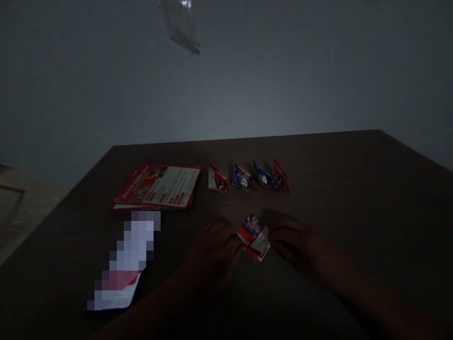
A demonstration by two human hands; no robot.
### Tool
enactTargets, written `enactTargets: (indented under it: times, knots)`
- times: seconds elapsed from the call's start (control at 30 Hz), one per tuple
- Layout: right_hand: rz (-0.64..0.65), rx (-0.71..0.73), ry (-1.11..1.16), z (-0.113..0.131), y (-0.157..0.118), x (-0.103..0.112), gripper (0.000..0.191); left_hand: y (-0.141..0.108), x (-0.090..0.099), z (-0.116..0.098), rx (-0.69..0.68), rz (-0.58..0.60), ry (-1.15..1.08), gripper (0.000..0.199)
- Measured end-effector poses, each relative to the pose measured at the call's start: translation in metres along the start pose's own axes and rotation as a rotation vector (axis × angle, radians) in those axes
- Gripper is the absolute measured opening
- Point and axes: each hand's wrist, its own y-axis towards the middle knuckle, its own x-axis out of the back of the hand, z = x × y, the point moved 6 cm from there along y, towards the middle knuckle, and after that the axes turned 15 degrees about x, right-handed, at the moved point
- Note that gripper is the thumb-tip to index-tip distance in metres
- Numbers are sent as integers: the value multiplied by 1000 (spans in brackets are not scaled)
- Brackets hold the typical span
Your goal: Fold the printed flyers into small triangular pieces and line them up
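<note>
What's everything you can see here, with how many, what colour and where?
Wall: one, grey, behind the table
Clear bag or sheet: one, see-through, top, left of centre
Table: one, dark brown, beneath the papers
Printed sheets: a stack, count unclear, red and white, table's left
Phone-like device: one, screen pale and pixelated, nearer than the stack
Red folded papers: two, ends of the back row
Blue folded papers: two, middle of that row
Folded card: one, red and white, between the hands
Left hand: one, shadowed, card's left edge
Right hand: one, shadowed, card's right edge
</note>
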Motion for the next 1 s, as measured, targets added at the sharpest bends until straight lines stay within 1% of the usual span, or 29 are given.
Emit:
enactTargets:
  times: [0.2,0.57,0.77,1.0]
  knots:
    - [0,-25,4,0,0,1,16,0,1,1,14,-7,-22,10]
    - [-3,-9,2,2,2,2,17,2,-2,1,15,95,-32,14]
    - [39,-13,-67,4,5,1,19,2,-2,-1,18,84,-40,16]
    - [25,-7,-60,5,6,1,20,2,-2,-1,27,44,-70,14]
